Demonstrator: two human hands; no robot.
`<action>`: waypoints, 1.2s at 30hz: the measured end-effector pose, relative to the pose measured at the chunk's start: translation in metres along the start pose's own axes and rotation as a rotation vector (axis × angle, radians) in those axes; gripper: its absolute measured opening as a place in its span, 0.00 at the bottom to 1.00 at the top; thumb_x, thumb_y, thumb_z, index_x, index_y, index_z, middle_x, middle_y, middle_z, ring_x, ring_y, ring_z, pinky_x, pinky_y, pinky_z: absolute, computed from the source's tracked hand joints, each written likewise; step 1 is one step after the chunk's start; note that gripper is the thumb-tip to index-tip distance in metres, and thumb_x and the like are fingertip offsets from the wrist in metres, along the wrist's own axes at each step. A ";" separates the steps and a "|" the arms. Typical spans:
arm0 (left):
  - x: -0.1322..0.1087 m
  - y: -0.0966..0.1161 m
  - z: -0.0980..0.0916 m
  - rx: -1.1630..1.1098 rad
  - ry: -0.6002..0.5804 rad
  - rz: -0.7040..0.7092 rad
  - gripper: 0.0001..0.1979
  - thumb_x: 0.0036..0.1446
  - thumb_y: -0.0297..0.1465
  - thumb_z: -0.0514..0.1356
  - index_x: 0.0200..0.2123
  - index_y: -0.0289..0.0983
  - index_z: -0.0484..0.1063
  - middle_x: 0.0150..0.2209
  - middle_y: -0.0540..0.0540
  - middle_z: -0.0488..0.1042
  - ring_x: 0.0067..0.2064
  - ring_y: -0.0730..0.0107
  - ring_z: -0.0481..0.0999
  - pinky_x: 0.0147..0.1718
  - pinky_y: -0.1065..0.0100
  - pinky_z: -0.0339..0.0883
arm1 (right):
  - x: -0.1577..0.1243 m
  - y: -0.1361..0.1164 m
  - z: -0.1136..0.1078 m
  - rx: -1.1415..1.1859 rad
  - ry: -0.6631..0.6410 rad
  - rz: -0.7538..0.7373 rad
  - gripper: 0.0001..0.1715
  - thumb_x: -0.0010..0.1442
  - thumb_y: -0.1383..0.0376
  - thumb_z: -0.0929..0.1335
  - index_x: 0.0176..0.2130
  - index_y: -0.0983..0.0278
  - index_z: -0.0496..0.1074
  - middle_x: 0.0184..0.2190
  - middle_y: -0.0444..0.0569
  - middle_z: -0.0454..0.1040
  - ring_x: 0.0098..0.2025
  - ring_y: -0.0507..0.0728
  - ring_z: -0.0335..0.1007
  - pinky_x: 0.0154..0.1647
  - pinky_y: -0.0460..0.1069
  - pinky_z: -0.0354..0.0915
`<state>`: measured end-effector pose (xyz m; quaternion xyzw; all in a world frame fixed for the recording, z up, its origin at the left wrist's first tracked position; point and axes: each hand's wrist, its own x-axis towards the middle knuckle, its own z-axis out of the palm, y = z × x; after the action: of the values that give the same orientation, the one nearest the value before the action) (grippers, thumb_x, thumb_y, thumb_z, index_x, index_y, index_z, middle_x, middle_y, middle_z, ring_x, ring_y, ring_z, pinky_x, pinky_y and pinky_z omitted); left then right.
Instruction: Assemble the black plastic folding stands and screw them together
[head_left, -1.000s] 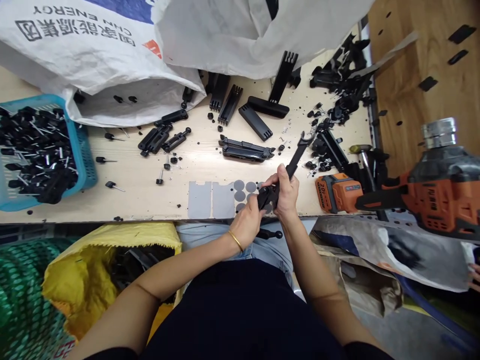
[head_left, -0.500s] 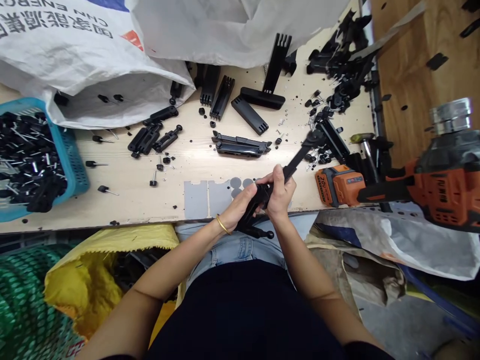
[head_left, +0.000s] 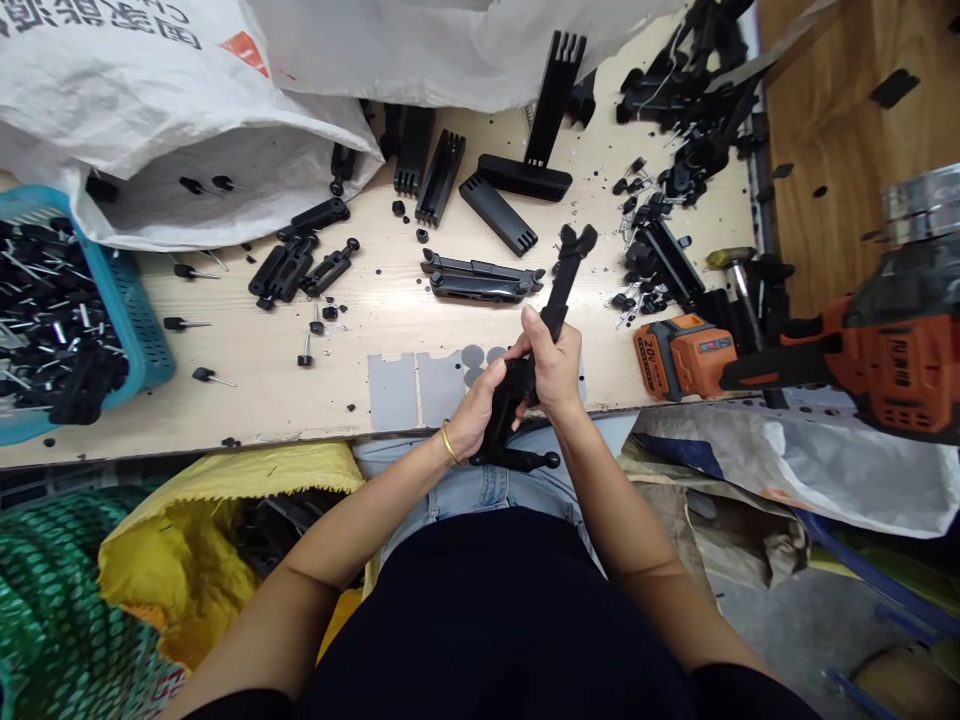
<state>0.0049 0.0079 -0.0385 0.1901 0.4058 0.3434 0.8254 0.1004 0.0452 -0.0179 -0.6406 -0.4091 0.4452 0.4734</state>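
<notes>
The left hand (head_left: 474,408) wraps the lower part of one black, jointed plastic bracket (head_left: 517,380); the right hand (head_left: 556,368) clasps its upper arm, across the near edge of the pale wooden table (head_left: 382,310). It should be light, stiff, slightly slippery, best taken mid-length. Left to right: one blue plastic basket (head_left: 150,320), two flat grey rectangles (head_left: 392,392) in plain view, one orange-and-black power tool (head_left: 896,360).

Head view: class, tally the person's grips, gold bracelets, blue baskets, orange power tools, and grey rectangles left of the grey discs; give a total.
Left grip and right grip, on black parts: 2
Gold bracelet: 1
Blue basket: 1
Orange power tool: 1
Grey rectangles: 2
Total: 7
</notes>
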 end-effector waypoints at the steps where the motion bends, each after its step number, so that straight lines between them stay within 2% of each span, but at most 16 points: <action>1: 0.001 -0.001 -0.001 -0.027 0.008 0.006 0.34 0.50 0.60 0.54 0.42 0.34 0.68 0.19 0.53 0.67 0.18 0.76 0.66 0.17 0.74 0.61 | 0.000 -0.001 0.001 0.001 0.011 0.002 0.30 0.56 0.46 0.66 0.15 0.64 0.68 0.14 0.44 0.68 0.19 0.49 0.63 0.26 0.45 0.61; 3: 0.004 -0.002 -0.004 -0.045 0.006 0.014 0.33 0.49 0.59 0.56 0.40 0.34 0.69 0.19 0.53 0.68 0.18 0.77 0.66 0.16 0.75 0.60 | -0.003 -0.001 0.004 0.008 0.099 -0.024 0.28 0.56 0.47 0.66 0.17 0.64 0.69 0.15 0.43 0.68 0.20 0.49 0.64 0.27 0.45 0.61; 6: 0.006 0.002 -0.013 -0.026 -0.076 0.012 0.30 0.50 0.55 0.59 0.44 0.36 0.69 0.21 0.53 0.70 0.18 0.77 0.67 0.18 0.74 0.62 | -0.009 -0.003 0.007 0.012 0.197 -0.085 0.27 0.57 0.47 0.66 0.19 0.64 0.70 0.16 0.43 0.69 0.22 0.50 0.66 0.29 0.46 0.62; 8: 0.006 0.005 -0.015 -0.032 -0.125 -0.007 0.29 0.49 0.54 0.60 0.44 0.36 0.69 0.22 0.53 0.70 0.19 0.76 0.68 0.19 0.74 0.63 | -0.010 -0.005 0.006 0.004 0.133 -0.086 0.28 0.57 0.47 0.66 0.18 0.64 0.70 0.15 0.44 0.69 0.21 0.49 0.66 0.28 0.45 0.62; 11: 0.004 0.009 -0.014 -0.086 -0.113 -0.033 0.28 0.48 0.55 0.61 0.37 0.35 0.69 0.22 0.52 0.70 0.20 0.76 0.69 0.20 0.73 0.64 | -0.005 -0.005 0.003 0.018 0.015 -0.019 0.30 0.56 0.47 0.66 0.16 0.65 0.69 0.15 0.44 0.68 0.20 0.49 0.64 0.27 0.45 0.62; 14: 0.002 0.007 -0.010 -0.125 -0.097 -0.050 0.27 0.47 0.54 0.63 0.34 0.34 0.68 0.22 0.52 0.70 0.21 0.78 0.69 0.21 0.75 0.64 | -0.001 -0.003 0.002 0.062 0.066 0.018 0.30 0.56 0.46 0.66 0.16 0.65 0.69 0.14 0.43 0.68 0.20 0.48 0.63 0.26 0.45 0.61; 20: 0.007 -0.001 -0.008 -0.056 -0.070 0.021 0.35 0.42 0.55 0.66 0.45 0.36 0.67 0.24 0.54 0.69 0.21 0.79 0.68 0.20 0.76 0.62 | -0.004 -0.002 0.000 0.085 0.069 0.045 0.31 0.56 0.45 0.65 0.15 0.64 0.69 0.13 0.44 0.68 0.18 0.48 0.63 0.25 0.45 0.61; 22: 0.008 0.006 -0.008 0.084 -0.048 0.020 0.36 0.45 0.60 0.59 0.45 0.35 0.68 0.24 0.52 0.70 0.23 0.76 0.69 0.22 0.74 0.65 | -0.002 0.001 -0.004 0.080 0.089 0.056 0.31 0.55 0.45 0.65 0.15 0.64 0.69 0.14 0.45 0.68 0.19 0.49 0.64 0.25 0.45 0.62; 24: 0.005 0.017 -0.007 0.357 -0.087 0.057 0.37 0.50 0.61 0.53 0.47 0.35 0.69 0.32 0.46 0.75 0.32 0.68 0.75 0.31 0.68 0.70 | 0.003 0.007 -0.011 0.079 0.183 0.057 0.31 0.55 0.44 0.65 0.15 0.64 0.68 0.14 0.44 0.68 0.20 0.49 0.65 0.26 0.44 0.62; 25: 0.001 0.024 -0.006 0.545 -0.139 0.101 0.37 0.50 0.60 0.54 0.50 0.35 0.68 0.39 0.42 0.76 0.40 0.62 0.76 0.39 0.64 0.71 | 0.006 0.010 -0.015 0.088 0.257 0.055 0.31 0.55 0.44 0.65 0.16 0.64 0.68 0.14 0.44 0.68 0.21 0.49 0.65 0.27 0.44 0.62; 27: -0.010 0.033 0.001 0.977 -0.247 0.239 0.42 0.45 0.54 0.63 0.59 0.36 0.61 0.56 0.37 0.68 0.57 0.49 0.68 0.54 0.54 0.64 | 0.013 0.016 -0.021 0.143 0.426 0.071 0.31 0.54 0.44 0.65 0.16 0.64 0.67 0.14 0.44 0.67 0.21 0.49 0.64 0.27 0.44 0.62; 28: -0.016 0.034 0.005 1.197 -0.254 0.315 0.49 0.41 0.49 0.68 0.62 0.36 0.56 0.61 0.35 0.62 0.61 0.44 0.62 0.58 0.49 0.58 | 0.016 0.018 -0.022 0.185 0.497 0.097 0.31 0.54 0.43 0.65 0.16 0.64 0.66 0.14 0.44 0.66 0.21 0.49 0.64 0.27 0.44 0.62; 29: -0.021 0.032 0.011 1.389 -0.193 0.393 0.52 0.39 0.44 0.71 0.64 0.35 0.52 0.63 0.32 0.57 0.62 0.39 0.59 0.59 0.45 0.55 | 0.018 0.018 -0.021 0.228 0.538 0.134 0.32 0.54 0.43 0.64 0.16 0.64 0.65 0.14 0.43 0.66 0.21 0.49 0.63 0.27 0.45 0.62; 31: -0.024 0.024 0.022 1.655 0.011 0.501 0.49 0.45 0.34 0.68 0.66 0.33 0.47 0.62 0.28 0.57 0.59 0.37 0.63 0.56 0.43 0.58 | 0.018 0.018 -0.015 0.282 0.509 0.215 0.32 0.55 0.41 0.62 0.18 0.64 0.64 0.14 0.43 0.65 0.21 0.49 0.62 0.26 0.45 0.62; 33: -0.018 0.015 0.028 1.727 0.197 0.523 0.44 0.52 0.30 0.62 0.67 0.32 0.42 0.55 0.28 0.63 0.51 0.43 0.71 0.46 0.49 0.68 | 0.012 0.015 -0.009 0.243 0.379 0.228 0.30 0.55 0.41 0.62 0.23 0.64 0.66 0.18 0.43 0.68 0.24 0.50 0.65 0.28 0.45 0.64; 36: 0.001 0.016 0.018 1.642 0.282 0.518 0.44 0.54 0.30 0.58 0.68 0.34 0.37 0.47 0.35 0.68 0.43 0.52 0.75 0.37 0.58 0.72 | -0.003 0.005 -0.019 -0.049 0.181 0.061 0.27 0.55 0.44 0.64 0.37 0.65 0.69 0.33 0.49 0.74 0.36 0.54 0.70 0.38 0.48 0.67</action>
<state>0.0130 0.0188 -0.0187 0.7669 0.5673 0.1393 0.2656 0.1183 0.0370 -0.0191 -0.7017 -0.3558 0.3895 0.4788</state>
